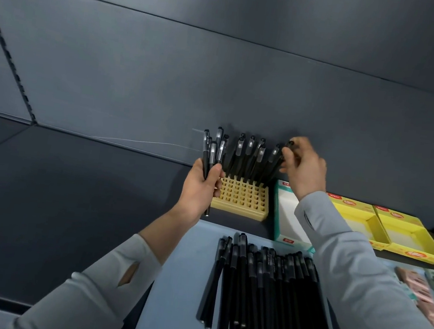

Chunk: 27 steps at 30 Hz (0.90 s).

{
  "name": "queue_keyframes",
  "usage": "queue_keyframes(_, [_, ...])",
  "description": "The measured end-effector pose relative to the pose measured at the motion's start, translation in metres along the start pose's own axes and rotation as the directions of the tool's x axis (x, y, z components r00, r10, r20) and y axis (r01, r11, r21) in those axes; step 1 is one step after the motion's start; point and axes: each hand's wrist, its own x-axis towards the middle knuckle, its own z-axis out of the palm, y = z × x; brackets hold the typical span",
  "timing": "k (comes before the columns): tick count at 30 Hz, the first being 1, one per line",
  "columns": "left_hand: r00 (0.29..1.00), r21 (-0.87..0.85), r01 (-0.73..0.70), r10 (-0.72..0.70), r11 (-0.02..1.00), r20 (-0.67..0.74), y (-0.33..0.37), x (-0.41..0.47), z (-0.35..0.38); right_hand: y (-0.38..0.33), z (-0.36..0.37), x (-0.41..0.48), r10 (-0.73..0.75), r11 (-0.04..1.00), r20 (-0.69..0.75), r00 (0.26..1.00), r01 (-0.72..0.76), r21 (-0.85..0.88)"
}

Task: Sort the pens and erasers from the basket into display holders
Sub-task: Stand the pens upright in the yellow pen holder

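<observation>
One head-worn wide-angle camera looks forward and down, seemingly tilted, close above the pen holder (237,210).

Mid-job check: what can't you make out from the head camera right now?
Head view only:
- The pen pinched by the right hand: partly hidden by the hand and the standing pens, so its slot is unclear.
- Erasers: blurred, cut by the right edge and the sleeve.
- Loose pens: overlapping, cut by the bottom edge; uncountable.

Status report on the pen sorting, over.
Left hand grips a bunch of pens. Right hand pinches one pen at back right of the yellow holder. Only back rows filled; many loose pens lie in the basket. Nothing in the way.
</observation>
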Motion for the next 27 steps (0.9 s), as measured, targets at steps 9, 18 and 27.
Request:
queue_keyframes(9, [1.0,-0.034,-0.012,0.012,0.999,-0.019,0.003,-0.004,-0.001,-0.002,0.005,-0.009,-0.041,0.993,-0.039,0.998,0.036,-0.112])
queue_keyframes(18, [0.998,-0.039,-0.039,0.041,0.998,0.047,0.005,-0.012,0.003,-0.073,0.023,-0.034,-0.097,0.988,0.205,0.974,0.068,0.142])
queue_keyframes(27, [0.989,-0.08,-0.023,0.011,0.997,-0.145,0.0,-0.004,-0.027,-0.058,0.028,-0.014,0.074,0.931,0.081,0.994,-0.098,0.352])
